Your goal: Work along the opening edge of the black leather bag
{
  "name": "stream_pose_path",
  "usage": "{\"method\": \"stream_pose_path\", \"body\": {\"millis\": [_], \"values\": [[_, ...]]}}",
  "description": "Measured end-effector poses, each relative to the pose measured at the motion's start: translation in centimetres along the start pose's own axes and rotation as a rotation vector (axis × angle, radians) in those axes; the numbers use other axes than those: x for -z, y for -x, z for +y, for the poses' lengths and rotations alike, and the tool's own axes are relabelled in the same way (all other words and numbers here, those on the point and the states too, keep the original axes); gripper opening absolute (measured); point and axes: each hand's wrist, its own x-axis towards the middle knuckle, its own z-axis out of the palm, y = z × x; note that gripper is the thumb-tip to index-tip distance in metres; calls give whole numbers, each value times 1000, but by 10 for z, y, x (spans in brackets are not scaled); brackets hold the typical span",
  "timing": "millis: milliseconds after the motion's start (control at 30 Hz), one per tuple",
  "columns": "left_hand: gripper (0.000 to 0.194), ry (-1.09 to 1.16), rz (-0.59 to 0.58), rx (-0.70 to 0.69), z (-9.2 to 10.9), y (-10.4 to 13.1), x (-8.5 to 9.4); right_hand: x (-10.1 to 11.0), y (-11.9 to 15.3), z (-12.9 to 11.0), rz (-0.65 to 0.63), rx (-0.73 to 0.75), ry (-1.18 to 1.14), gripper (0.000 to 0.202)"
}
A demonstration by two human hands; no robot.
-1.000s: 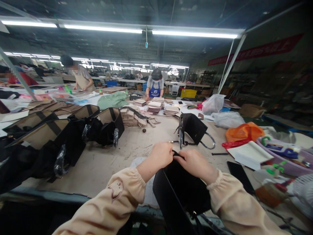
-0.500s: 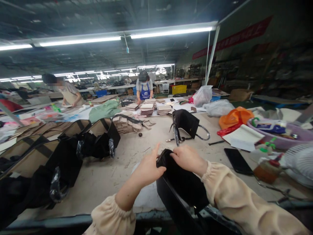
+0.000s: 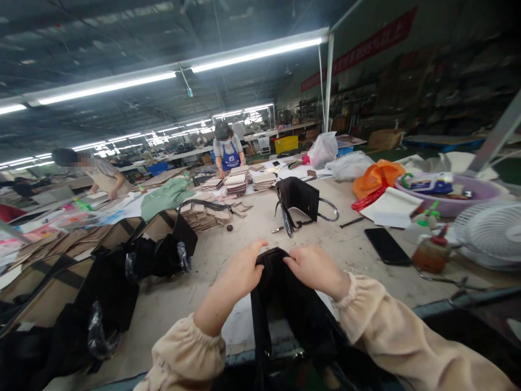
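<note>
A black bag (image 3: 299, 315) is held at the front edge of the table, its far rim pinched between both hands. My left hand (image 3: 241, 270) grips the rim's left corner, thumb on the near side and index finger stretched forward. On the right corner, my right hand (image 3: 315, 270) closes with its thumb and curled fingers. The lower part of the bag hangs toward me past the table edge and is dark. Beyond my hands stands another black bag (image 3: 299, 200) with plastic-wrapped handles.
Several black bags with tan board (image 3: 103, 282) crowd the left side. Stacked brown pieces (image 3: 203, 214) lie ahead. To the right are a phone (image 3: 387, 246), a bottle of brown liquid (image 3: 431, 251), a white fan (image 3: 490, 233) and a purple basin (image 3: 484, 187). Two people (image 3: 228, 149) work across the table.
My left thumb has closed in on the bag's rim, and the bag's opening has turned to face more toward me. The camera view has tilted and shifted slightly right.
</note>
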Motion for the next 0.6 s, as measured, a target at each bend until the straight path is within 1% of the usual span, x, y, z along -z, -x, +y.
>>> {"method": "stream_pose_path", "body": {"millis": [133,333,467,600], "values": [[33,-74,62,-19,8,-2,-9,1,-1,5,3,-5,-18,40],[31,-175,82,-74,6,-6,-13,1,0,11,11,5,-41,39],[30,-280,84,-94,8,-5,-12,0,-1,9,13,15,-45,39],[16,-328,113,-81,10,-2,-8,-1,-1,7,13,21,-47,39]]}}
